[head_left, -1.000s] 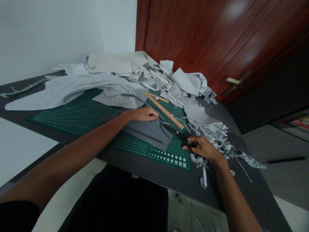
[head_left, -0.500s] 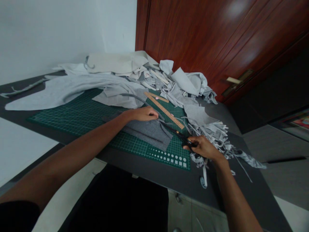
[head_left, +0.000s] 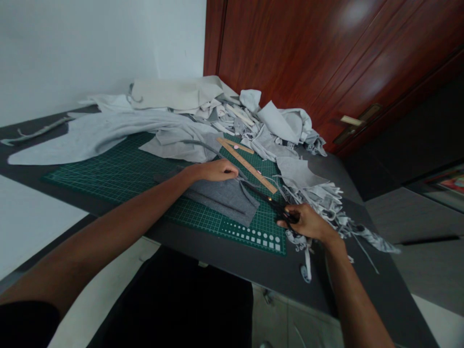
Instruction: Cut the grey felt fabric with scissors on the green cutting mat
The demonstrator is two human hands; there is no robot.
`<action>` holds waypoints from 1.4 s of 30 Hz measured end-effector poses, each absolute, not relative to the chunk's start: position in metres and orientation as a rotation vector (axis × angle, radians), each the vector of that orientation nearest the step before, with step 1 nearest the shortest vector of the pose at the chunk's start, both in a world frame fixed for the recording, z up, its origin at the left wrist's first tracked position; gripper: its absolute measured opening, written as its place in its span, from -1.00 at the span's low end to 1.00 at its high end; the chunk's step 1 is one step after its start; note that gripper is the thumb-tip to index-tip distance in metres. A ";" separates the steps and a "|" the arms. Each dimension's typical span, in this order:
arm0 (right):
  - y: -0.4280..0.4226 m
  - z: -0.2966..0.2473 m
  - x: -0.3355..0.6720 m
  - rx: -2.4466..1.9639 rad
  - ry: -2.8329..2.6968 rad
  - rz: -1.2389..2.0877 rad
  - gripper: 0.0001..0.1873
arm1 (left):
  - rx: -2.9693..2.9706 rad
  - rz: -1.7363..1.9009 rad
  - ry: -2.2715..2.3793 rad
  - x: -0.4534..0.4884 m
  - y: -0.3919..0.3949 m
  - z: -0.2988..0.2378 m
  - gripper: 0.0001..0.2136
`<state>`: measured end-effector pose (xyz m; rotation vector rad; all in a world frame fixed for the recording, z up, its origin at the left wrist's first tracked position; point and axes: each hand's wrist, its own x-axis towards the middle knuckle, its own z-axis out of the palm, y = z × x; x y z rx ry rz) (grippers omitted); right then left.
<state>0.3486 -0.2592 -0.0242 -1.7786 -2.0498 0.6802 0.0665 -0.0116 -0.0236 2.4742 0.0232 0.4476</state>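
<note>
The left hand (head_left: 213,170) presses on a piece of gray fabric (head_left: 224,199), its fingers (head_left: 228,169) curled closed against the cloth, on a green cutting mat (head_left: 119,169). At about 4 o'clock from the fabric, the right hand (head_left: 306,223) has its fingers (head_left: 295,212) closed around black scissors (head_left: 270,203), blades at the fabric's edge. A wooden ruler (head_left: 246,166) lies at 1 o'clock; cloth scraps (head_left: 311,193) heap on the bench (head_left: 253,263).

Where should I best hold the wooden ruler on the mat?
Probably pinch the wooden ruler by its long edges near the lower end, coming from the right: it lies flat and thin, and bare cutting mat shows there, while a gray fabric strip runs along its left.
</note>
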 end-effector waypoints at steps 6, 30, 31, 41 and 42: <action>-0.260 -0.020 0.344 -1.794 -2.053 0.684 -0.55 | 2.504 0.451 0.022 0.066 -0.015 -0.021 -0.75; -0.258 -0.024 0.340 -1.726 -2.007 0.793 -0.50 | 2.494 0.422 0.000 0.067 -0.025 -0.014 -0.77; -0.258 -0.025 0.340 -1.721 -2.004 0.798 -0.51 | 2.491 0.420 -0.002 0.067 -0.025 -0.015 -0.77; -0.258 -0.026 0.342 -1.684 -2.031 0.770 -0.51 | 2.469 0.409 -0.028 0.067 -0.026 -0.012 -0.77; -0.258 -0.026 0.342 -1.683 -2.033 0.768 -0.49 | 2.467 0.410 -0.028 0.067 -0.027 -0.012 -0.77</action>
